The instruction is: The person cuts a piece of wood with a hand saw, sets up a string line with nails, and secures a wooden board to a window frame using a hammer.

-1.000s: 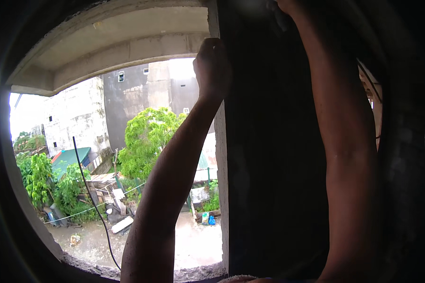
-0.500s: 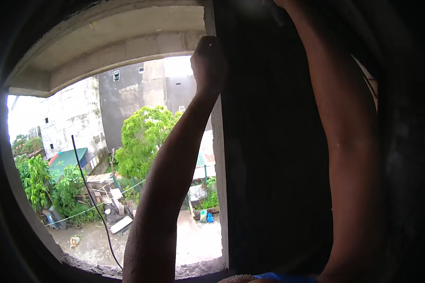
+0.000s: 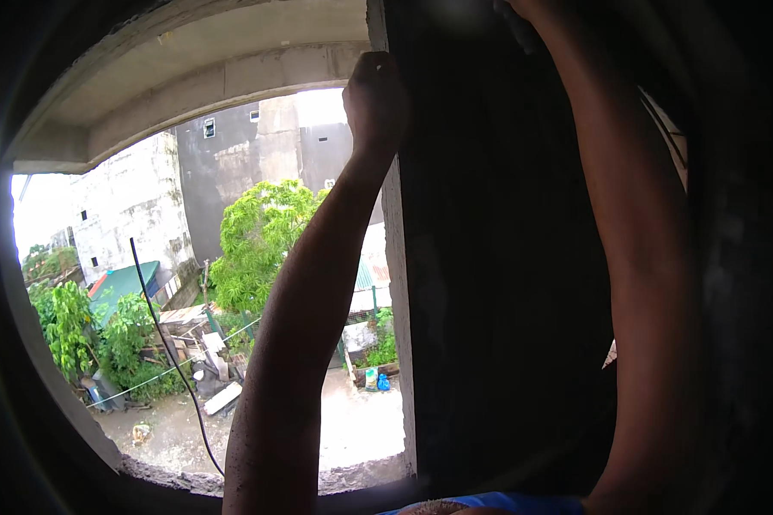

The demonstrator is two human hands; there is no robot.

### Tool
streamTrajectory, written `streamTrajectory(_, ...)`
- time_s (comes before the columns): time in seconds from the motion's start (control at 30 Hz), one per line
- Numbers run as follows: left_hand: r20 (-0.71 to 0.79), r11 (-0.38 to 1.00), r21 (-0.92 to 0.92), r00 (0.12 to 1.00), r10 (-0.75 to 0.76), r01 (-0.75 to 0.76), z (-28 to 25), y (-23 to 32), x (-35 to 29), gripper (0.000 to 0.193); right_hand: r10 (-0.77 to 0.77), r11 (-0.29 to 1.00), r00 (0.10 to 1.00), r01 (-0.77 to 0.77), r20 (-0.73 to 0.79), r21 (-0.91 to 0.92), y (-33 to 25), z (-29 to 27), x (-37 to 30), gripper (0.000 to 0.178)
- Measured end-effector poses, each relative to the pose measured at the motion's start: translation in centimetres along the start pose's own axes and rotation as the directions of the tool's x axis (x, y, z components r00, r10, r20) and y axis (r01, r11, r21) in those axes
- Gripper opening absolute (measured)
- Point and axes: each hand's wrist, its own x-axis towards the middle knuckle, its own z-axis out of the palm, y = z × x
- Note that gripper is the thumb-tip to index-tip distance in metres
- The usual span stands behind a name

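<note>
My left hand (image 3: 376, 101) is raised in a closed fist at the upper right edge of a bare concrete window opening (image 3: 393, 257). Whatever it may grip is lost in shadow; a small pale speck shows at the top of the fist. My right arm reaches up along the dark wall (image 3: 498, 257). Only a bit of my right hand (image 3: 524, 10) shows at the top edge of the picture, its fingers cut off or in the dark. A dim greyish shape beside it is too dark to make out.
A thin black cable (image 3: 170, 352) curves up in front of the opening. The rough sill (image 3: 361, 474) runs along the bottom. Beyond lie a green tree (image 3: 262, 245), a yard with scrap boards (image 3: 210, 356) and a tall grey building (image 3: 232, 172). A concrete beam (image 3: 232, 81) spans above.
The view has shifted a little, so the outdoor scene and my left fist sit slightly higher. My left hand stays closed at the same edge, and my right arm remains raised.
</note>
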Motion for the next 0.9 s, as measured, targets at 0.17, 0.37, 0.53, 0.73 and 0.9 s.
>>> streamTrajectory(0.17, 0.116, 0.984, 0.082, 0.979, -0.167, 0.158, 1.1, 1.6, -0.6, 0.039, -0.531, 0.847, 0.769, 0.465, -0.356, -0.259, 9.6, -0.7, 1.8, 0.055)
streamTrajectory(0.37, 0.23, 0.939, -0.211, 0.947, -0.223, 0.272, -2.0, 0.7, 0.7, 0.075, -0.179, 0.974, 0.957, 0.205, -0.226, 0.094, 8.7, -5.8, -5.9, 0.054)
streamTrajectory(0.53, 0.357, 0.923, -0.273, 0.919, -0.166, 0.272, -2.0, 1.4, -0.7, 0.054, -0.071, 0.962, 0.973, 0.126, -0.221, 0.242, 12.0, -8.6, -10.2, 0.046)
streamTrajectory(0.73, 0.318, 0.968, -0.204, 0.945, -0.076, 0.146, -0.5, 2.1, -1.7, 0.023, 0.027, 0.933, 0.999, -0.034, 0.027, 0.359, 16.8, -11.2, -9.9, 0.037)
streamTrajectory(0.9, 0.276, 0.966, -0.163, 0.949, -0.152, 0.202, -0.8, 1.1, -1.2, 0.02, -0.029, 0.989, 0.999, 0.026, 0.023, 0.147, 20.6, -9.9, -9.4, 0.051)
